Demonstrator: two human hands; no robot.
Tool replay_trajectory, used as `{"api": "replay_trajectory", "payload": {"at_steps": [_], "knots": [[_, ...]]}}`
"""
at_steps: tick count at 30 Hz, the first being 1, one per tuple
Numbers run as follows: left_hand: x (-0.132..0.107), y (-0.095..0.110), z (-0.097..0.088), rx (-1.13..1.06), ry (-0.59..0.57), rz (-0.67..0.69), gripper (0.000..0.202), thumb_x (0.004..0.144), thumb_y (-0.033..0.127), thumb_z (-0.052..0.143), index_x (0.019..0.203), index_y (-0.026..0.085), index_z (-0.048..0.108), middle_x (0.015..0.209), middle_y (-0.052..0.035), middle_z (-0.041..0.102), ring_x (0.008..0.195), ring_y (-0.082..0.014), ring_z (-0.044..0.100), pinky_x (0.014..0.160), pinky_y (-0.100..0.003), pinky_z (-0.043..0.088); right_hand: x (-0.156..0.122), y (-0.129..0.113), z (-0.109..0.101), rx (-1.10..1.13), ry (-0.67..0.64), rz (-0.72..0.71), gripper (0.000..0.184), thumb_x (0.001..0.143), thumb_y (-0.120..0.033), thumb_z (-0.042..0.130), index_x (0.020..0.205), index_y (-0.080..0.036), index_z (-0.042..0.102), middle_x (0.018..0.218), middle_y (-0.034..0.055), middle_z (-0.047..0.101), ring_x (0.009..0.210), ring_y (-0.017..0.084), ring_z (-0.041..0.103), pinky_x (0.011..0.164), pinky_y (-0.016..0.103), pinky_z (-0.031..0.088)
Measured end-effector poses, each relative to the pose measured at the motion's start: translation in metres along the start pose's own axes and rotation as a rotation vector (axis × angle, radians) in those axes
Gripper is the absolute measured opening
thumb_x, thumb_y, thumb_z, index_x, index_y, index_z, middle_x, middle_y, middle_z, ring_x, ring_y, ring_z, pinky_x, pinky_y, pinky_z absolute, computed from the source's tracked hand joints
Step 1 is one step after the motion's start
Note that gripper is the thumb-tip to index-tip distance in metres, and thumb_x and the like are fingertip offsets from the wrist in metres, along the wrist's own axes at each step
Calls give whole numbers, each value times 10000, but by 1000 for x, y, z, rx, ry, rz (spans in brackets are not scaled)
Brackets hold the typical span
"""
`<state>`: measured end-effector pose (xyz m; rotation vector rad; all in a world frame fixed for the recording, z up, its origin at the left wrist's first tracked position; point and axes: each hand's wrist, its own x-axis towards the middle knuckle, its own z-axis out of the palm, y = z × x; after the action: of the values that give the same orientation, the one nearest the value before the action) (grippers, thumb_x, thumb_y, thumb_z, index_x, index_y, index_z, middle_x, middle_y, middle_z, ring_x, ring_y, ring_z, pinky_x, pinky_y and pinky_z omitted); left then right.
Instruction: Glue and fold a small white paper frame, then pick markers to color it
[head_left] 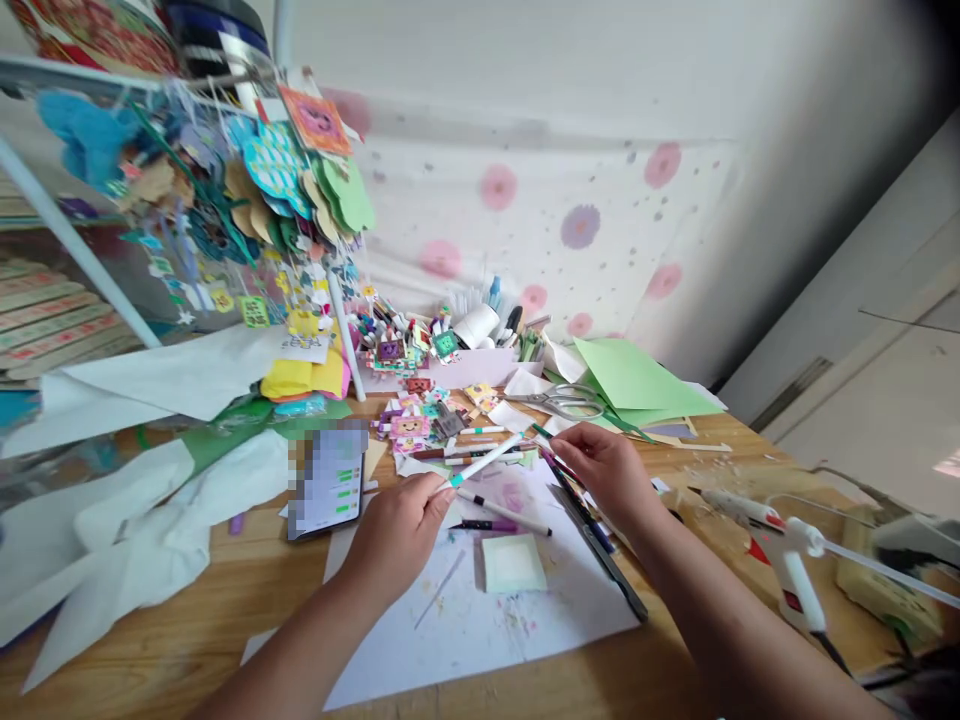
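Observation:
My left hand point(399, 532) is closed round the lower end of a white marker point(489, 460) with teal bands, which slants up to the right. My right hand point(600, 468) pinches a small dark green marker cap point(541, 431), just apart from the marker's upper tip. Below both hands a pale square card point(513, 564) lies on a stained white sheet point(405, 640). A white marker with a black end point(517, 515) and a purple pen point(486, 525) rest above the card. More markers point(484, 459) lie behind, partly hidden by my left hand's marker.
A phone point(328, 480) lies left of the sheet; scissors point(562, 400) and green paper point(637, 375) are at the back. A long dark tool point(600, 550) edges the sheet. A hot glue gun point(780, 550) stands right. Paper cutouts point(277, 165) hang at upper left.

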<state>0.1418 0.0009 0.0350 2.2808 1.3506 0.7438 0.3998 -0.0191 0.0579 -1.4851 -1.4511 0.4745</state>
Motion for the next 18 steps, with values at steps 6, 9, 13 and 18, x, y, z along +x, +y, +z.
{"api": "replay_trajectory", "payload": {"at_steps": [6,9,13,18], "knots": [[0,-4,0,-51,33,-33,358,933,423,328,646,216,384,586,39,452,578,-135,440,557,-255,281,-7,-17,16,337,-103,114,314,758,-476,689,685,-175,633,631,22,642,600,162,580,584,292,459],[2,-3,1,-46,32,-28,350,929,397,348,636,213,397,591,34,479,586,-136,458,560,-255,297,-13,-29,29,608,-38,204,319,704,-473,754,697,-173,644,654,14,661,578,137,594,582,279,483],[5,1,4,-22,29,-21,325,926,353,396,654,206,493,623,10,557,612,-153,520,575,-272,353,-21,-60,62,834,-8,93,230,794,-408,711,856,-197,644,702,-11,653,589,117,599,614,289,521],[5,7,11,-13,3,4,313,922,425,487,1004,164,641,997,-60,653,824,-164,622,757,-341,535,-61,-122,118,566,-431,-376,277,955,-318,542,1192,-181,588,1195,88,613,978,214,634,823,416,546]]}}
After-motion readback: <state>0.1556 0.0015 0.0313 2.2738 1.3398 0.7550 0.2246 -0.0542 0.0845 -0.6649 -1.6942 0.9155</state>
